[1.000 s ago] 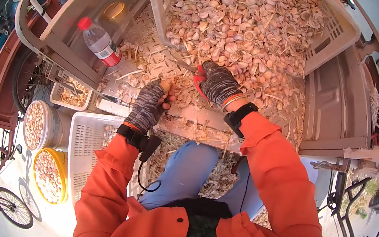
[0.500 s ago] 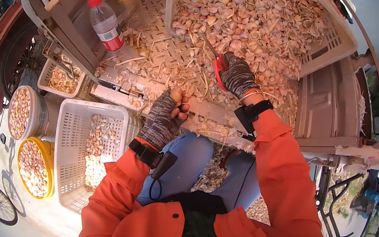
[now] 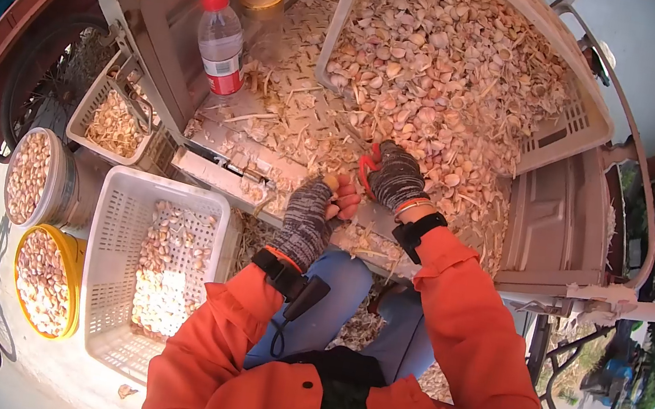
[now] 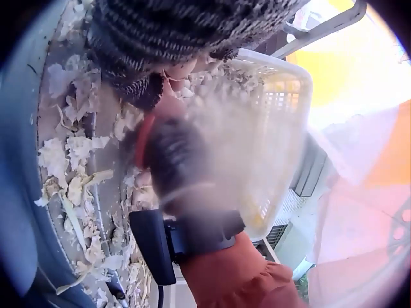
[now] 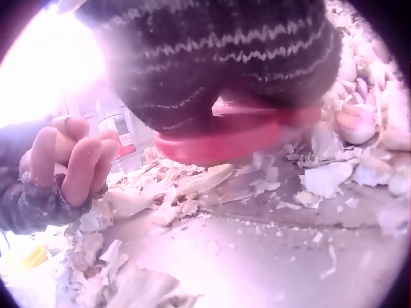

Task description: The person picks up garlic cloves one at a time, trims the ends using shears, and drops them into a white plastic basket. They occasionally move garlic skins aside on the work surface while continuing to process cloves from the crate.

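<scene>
In the head view my right hand (image 3: 397,180), in a striped knit glove, grips red-handled scissors (image 3: 367,168), their blades pointing up and left over loose peelings. The right wrist view has the scissors' red handle (image 5: 218,142) under the gloved fingers. My left hand (image 3: 310,217), also gloved with bare fingertips, is just to the left and nearer my body. Its fingers are curled in the right wrist view, and nothing shows between them. A broad heap of garlic cloves (image 3: 450,78) lies beyond the right hand, partly inside a tilted plastic crate (image 3: 564,143).
A red-capped bottle (image 3: 222,47) and a yellow-lidded jar (image 3: 262,1) stand on the cart bed's left. Lower left are a white crate (image 3: 109,256) with cloves, a yellow bucket (image 3: 75,284), a white bucket (image 3: 57,183) and a small basket (image 3: 88,119) of scraps.
My right hand with the scissors first moved away over the heap, then came back close to my left hand. My left hand's fingers stay curled. The head view has shifted and turned.
</scene>
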